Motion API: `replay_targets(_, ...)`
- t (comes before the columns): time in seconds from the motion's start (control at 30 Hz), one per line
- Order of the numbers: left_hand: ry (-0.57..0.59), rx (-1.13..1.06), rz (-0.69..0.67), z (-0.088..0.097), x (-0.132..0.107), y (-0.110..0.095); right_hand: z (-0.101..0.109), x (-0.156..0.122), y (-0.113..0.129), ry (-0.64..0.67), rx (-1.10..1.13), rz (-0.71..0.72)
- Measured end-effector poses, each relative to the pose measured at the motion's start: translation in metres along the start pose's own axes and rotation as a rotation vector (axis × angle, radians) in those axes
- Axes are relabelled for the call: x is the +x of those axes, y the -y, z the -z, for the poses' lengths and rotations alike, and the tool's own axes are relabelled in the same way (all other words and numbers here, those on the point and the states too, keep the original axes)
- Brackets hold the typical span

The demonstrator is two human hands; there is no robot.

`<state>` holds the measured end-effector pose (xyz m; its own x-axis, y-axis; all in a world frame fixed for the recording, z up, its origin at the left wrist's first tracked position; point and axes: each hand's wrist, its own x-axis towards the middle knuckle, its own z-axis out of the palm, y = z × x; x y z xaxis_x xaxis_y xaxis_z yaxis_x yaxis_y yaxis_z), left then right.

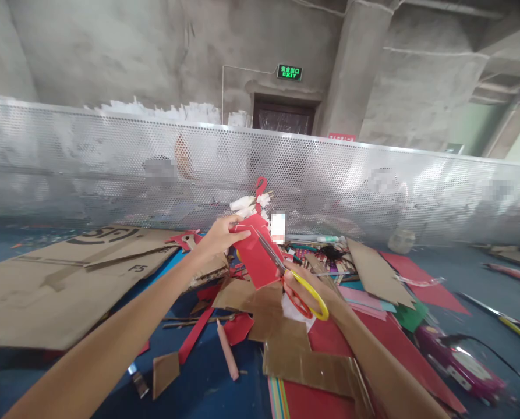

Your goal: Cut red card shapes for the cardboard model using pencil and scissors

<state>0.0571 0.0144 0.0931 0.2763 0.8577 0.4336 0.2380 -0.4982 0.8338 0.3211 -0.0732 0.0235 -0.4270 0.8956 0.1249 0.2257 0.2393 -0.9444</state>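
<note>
My left hand (pixel 225 234) pinches the upper left part of a sheet of red paper (pixel 260 265), held up above the cluttered table. In my right hand (pixel 301 282) is a pair of scissors (pixel 311 291) with yellow and red handles. Their blades lie across the red paper's right side, pointing up and left. Whether the blades are apart is hard to see. Just behind the paper, white flower-like pieces (pixel 242 203) and a red loop (pixel 260 186) show, partly covered by the sheet and my left hand.
A large cardboard sheet (pixel 59 285) lies at left, cardboard pieces (pixel 312 361) in front. A pink stick (pixel 227 349) lies near the front. At right are red paper (pixel 425 282), a purple corded device (pixel 458 364) and more scissors (pixel 515 331). A perforated metal panel (pixel 329 180) stands behind.
</note>
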Motion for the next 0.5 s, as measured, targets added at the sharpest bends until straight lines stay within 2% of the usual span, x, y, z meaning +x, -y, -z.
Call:
replay_targets(0.17, 0.043, 0.042, -0.012, -0.0022, -0.0022, -0.0065, -0.0014, 0.0015, 0.0039, -0.006, -0.039, 0.018)
replay_targets(0.5, 0.034, 0.104, -0.026, -0.0022, -0.0031, -0.008, -0.0037, 0.0006, 0.0072, -0.02, -0.047, 0.04)
